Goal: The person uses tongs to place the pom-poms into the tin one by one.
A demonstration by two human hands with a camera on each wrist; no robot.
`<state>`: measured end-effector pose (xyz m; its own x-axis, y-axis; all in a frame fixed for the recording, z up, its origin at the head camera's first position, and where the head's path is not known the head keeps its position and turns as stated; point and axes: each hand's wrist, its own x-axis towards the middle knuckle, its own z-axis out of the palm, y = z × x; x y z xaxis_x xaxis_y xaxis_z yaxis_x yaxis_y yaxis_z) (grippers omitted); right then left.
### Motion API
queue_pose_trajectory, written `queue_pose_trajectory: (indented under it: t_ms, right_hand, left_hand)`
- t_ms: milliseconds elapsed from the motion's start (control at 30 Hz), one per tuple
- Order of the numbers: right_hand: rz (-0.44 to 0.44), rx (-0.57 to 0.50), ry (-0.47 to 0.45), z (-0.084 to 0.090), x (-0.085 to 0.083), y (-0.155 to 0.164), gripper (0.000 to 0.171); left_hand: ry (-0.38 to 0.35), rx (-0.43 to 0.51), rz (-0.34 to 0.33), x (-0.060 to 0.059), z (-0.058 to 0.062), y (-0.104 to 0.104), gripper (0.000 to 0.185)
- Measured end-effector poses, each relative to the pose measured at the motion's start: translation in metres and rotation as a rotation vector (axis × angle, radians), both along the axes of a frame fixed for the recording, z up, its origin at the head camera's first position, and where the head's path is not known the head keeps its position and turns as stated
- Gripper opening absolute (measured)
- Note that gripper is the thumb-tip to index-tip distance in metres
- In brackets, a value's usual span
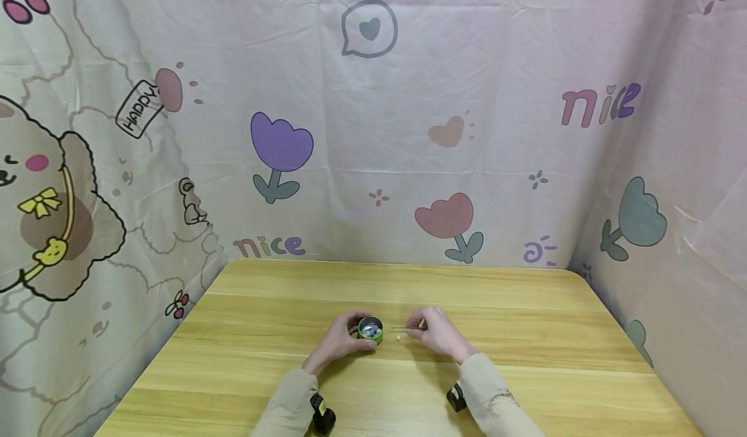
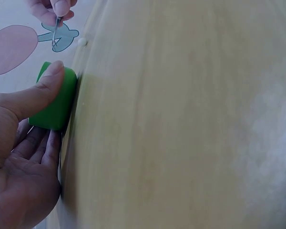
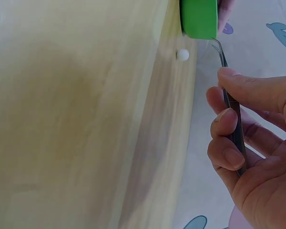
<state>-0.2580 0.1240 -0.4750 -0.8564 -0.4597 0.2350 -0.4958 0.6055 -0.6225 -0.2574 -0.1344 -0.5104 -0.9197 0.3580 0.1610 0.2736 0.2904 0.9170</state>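
Observation:
My left hand [image 1: 340, 340] holds a small round green container [image 1: 370, 340] on the table, thumb on the near side and fingers round the far side. Small shiny, coloured bits lie inside it. In my right hand [image 1: 440, 334] is a pair of dark tweezers [image 3: 223, 58], pinched between thumb and fingers. Their bent tips are slightly apart with nothing between them, pointing left toward the container. A small white bead [image 1: 399, 338] lies on the table just right of the container, close below the tweezer tips in the head view.
The wooden table [image 1: 513, 320] spreads round both hands. A printed cloth [image 1: 373, 126] hangs behind it and along both sides. Each sleeved wrist carries a black camera, the left one [image 1: 323, 416] and the right one [image 1: 456, 398].

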Motion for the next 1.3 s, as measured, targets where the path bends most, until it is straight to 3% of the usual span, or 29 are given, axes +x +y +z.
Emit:
queue_pose_trajectory:
  t_ms: [833, 1300]
  right_hand:
    - [-0.025, 0.032, -0.029, -0.0062, -0.0003, 0.0044, 0.011]
    - [-0.046, 0.049, -0.013, -0.0066, 0.0006, 0.0035, 0.006]
  left_hand:
    - [0.006, -0.005, -0.007, 0.0011, 0.0018, -0.0001, 0.063]
    - [0.003, -0.003, -0.003, 0.0022, 0.0025, 0.0001, 0.062]
